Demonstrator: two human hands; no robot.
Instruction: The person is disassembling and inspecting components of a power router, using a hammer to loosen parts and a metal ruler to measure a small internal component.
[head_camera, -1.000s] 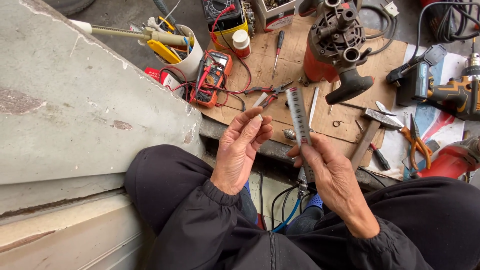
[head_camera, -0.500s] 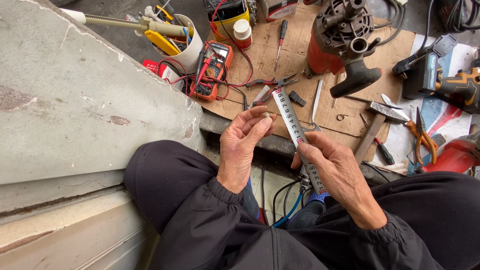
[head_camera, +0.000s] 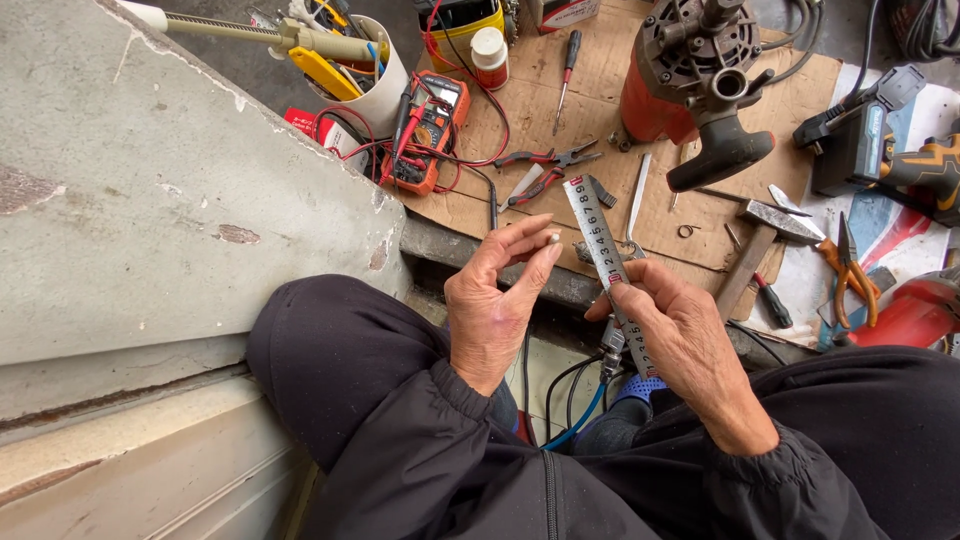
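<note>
Notably, the left hand (head_camera: 497, 300) pinched a small metal part (head_camera: 553, 238) at its fingertips; the right hand (head_camera: 680, 330) gripped a steel ruler (head_camera: 604, 250). A loosened pinch risked dropping the part among the cables (head_camera: 560, 400) below.

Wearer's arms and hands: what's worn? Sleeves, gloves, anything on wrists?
Both hands are bare: no gloves, rings or watch visible on the left hand or right hand. Both arms wear long dark navy-black jacket sleeves with gathered elastic cuffs at the wrists; a front zip shows between them.

The left hand (head_camera: 495, 300) now pinches a small metal piece (head_camera: 553, 238) (held higher than before), while the ruler (head_camera: 605, 265) tilts upright.
</note>
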